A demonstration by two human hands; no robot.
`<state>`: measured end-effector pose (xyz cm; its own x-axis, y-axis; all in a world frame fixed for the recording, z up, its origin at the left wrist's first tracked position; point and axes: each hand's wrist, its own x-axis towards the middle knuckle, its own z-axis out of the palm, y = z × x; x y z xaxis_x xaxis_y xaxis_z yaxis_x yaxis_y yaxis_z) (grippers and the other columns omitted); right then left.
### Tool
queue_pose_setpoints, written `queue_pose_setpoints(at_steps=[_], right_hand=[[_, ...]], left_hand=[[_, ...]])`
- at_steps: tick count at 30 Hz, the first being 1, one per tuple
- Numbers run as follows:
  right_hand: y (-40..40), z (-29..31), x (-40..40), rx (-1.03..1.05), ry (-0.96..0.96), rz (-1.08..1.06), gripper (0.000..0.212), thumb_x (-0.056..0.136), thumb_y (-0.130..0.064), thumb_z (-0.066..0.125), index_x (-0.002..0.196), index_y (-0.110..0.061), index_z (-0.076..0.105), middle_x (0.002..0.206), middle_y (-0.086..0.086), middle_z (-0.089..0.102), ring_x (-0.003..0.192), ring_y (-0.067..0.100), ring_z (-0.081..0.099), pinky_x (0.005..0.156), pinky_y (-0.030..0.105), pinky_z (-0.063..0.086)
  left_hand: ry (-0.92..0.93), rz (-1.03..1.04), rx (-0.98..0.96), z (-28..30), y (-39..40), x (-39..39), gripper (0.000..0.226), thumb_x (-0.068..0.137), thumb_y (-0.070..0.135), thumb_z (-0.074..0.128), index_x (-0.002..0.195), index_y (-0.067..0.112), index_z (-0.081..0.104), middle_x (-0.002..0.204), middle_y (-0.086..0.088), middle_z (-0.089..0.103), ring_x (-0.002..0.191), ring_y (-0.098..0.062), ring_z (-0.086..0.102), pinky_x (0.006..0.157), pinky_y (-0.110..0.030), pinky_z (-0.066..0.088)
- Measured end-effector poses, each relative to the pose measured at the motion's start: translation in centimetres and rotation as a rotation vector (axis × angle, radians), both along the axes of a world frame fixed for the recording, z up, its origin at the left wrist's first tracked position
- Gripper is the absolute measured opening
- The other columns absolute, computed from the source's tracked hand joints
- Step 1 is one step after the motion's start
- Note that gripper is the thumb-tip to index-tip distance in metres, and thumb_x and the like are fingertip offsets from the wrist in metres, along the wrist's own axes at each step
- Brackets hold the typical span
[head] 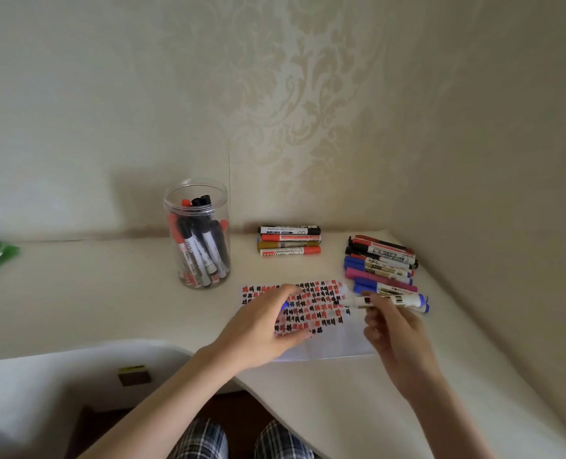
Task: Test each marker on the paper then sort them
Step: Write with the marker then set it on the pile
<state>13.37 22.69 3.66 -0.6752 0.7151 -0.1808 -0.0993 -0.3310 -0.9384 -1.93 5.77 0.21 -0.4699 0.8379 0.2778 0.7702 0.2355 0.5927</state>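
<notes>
- I judge the job well past half: the white paper sheet (324,339) on the cream surface (109,303) carries rows of red and black test marks.
- Two sorted groups lie behind it, four markers (290,241) by the wall and a mixed pile (381,263) at right.
- The clear plastic jar (197,233) holds more, apparently untested.
- My right hand (397,329) pinches a white-barrelled marker (371,301), tip on the paper; the left hand (268,323) presses the sheet and seems to hold its blue cap (285,305).

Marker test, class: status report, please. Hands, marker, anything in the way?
Right hand holds uncapped marker, tip at paper. Left hand pinches blue cap over paper. Nothing in the way.
</notes>
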Motion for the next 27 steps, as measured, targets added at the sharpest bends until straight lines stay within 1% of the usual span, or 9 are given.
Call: queue_pose_setpoints(at_steps=[3, 6, 9, 12, 14, 15, 17, 19, 27], right_hand=[[0.8, -0.8, -0.4, 0.118, -0.096, 0.011, 0.012, 0.088, -0.018, 0.069, 0.088, -0.006, 0.065, 0.061, -0.004, 0.049, 0.057, 0.01, 0.039, 0.056, 0.025, 0.038], [0.2, -1.3, -1.3, 0.337, -0.171, 0.018, 0.021, 0.092, -0.025, 0.066, 0.078, -0.01, 0.06, 0.055, -0.005, 0.047, 0.054, 0.013, 0.038, 0.055, 0.03, 0.037], [-0.4, -2.0, -2.0, 0.544, -0.272, 0.002, 0.026, 0.091, -0.032, 0.065, 0.08, -0.009, 0.062, 0.057, -0.003, 0.061, 0.051, 0.015, 0.051, 0.054, 0.034, 0.043], [-0.8, -3.0, -1.9, 0.679, -0.376, -0.043, 0.019, 0.09, -0.032, 0.067, 0.075, -0.019, 0.066, 0.066, -0.002, 0.07, 0.065, 0.018, 0.066, 0.062, 0.034, 0.053], [-0.8, -3.4, -1.8, 0.699, -0.391, -0.062, 0.02, 0.089, -0.032, 0.068, 0.074, -0.019, 0.066, 0.067, -0.002, 0.07, 0.066, 0.018, 0.066, 0.06, 0.031, 0.052], [-0.8, -3.5, -1.8, 0.701, -0.403, -0.066, 0.022, 0.089, -0.032, 0.068, 0.073, -0.016, 0.066, 0.066, -0.002, 0.069, 0.062, 0.016, 0.064, 0.056, 0.027, 0.049], [-0.8, -3.5, -1.7, 0.708, -0.418, -0.066, 0.028, 0.089, -0.03, 0.068, 0.069, -0.011, 0.062, 0.06, -0.002, 0.063, 0.049, 0.008, 0.051, 0.048, 0.017, 0.038], [-0.8, -3.6, -1.6, 0.712, -0.422, -0.064, 0.03, 0.088, -0.029, 0.068, 0.067, -0.009, 0.06, 0.057, -0.004, 0.059, 0.046, 0.003, 0.044, 0.044, 0.014, 0.034], [-0.8, -3.5, -1.8, 0.736, -0.427, -0.042, 0.026, 0.088, -0.031, 0.069, 0.067, -0.017, 0.061, 0.059, -0.009, 0.06, 0.049, 0.0, 0.051, 0.045, 0.01, 0.036]], left_hand=[[0.102, -0.002, -0.146, -0.4, 0.8, 0.0, 0.058, 0.082, 0.064, 0.062, 0.131, 0.037, 0.05, 0.113, 0.009, 0.049, 0.099, -0.007, 0.048, 0.082, -0.024, 0.043], [0.203, 0.004, -0.26, -1.0, 2.1, 0.2, 0.06, 0.079, 0.075, 0.054, 0.131, 0.046, 0.049, 0.107, 0.006, 0.038, 0.102, -0.013, 0.038, 0.087, -0.031, 0.037], [0.267, 0.039, -0.331, -1.8, 2.7, 0.1, 0.061, 0.078, 0.082, 0.043, 0.131, 0.052, 0.047, 0.113, 0.003, 0.035, 0.11, -0.017, 0.033, 0.097, -0.036, 0.032], [0.298, 0.059, -0.27, -2.3, 2.7, 0.1, 0.059, 0.077, 0.084, 0.041, 0.126, 0.053, 0.051, 0.106, 0.007, 0.032, 0.105, -0.017, 0.034, 0.09, -0.033, 0.031], [0.33, 0.072, -0.232, -2.6, 2.6, 0.0, 0.06, 0.076, 0.085, 0.038, 0.126, 0.054, 0.052, 0.103, 0.008, 0.032, 0.1, -0.015, 0.034, 0.086, -0.032, 0.034], [0.335, 0.074, -0.224, -2.6, 2.6, 0.0, 0.06, 0.077, 0.085, 0.038, 0.126, 0.054, 0.052, 0.103, 0.008, 0.033, 0.099, -0.015, 0.034, 0.086, -0.032, 0.035], [0.339, 0.075, -0.22, -2.8, 2.6, 0.0, 0.06, 0.077, 0.085, 0.037, 0.126, 0.054, 0.052, 0.105, 0.007, 0.035, 0.099, -0.015, 0.035, 0.086, -0.032, 0.035], [0.345, 0.078, -0.234, -2.8, 2.6, 0.0, 0.061, 0.077, 0.085, 0.036, 0.128, 0.055, 0.05, 0.109, 0.006, 0.038, 0.101, -0.016, 0.035, 0.087, -0.033, 0.035], [0.327, 0.086, -0.242, -2.7, 2.7, 0.1, 0.065, 0.076, 0.085, 0.031, 0.129, 0.053, 0.051, 0.108, 0.005, 0.039, 0.102, -0.016, 0.036, 0.088, -0.033, 0.036]])
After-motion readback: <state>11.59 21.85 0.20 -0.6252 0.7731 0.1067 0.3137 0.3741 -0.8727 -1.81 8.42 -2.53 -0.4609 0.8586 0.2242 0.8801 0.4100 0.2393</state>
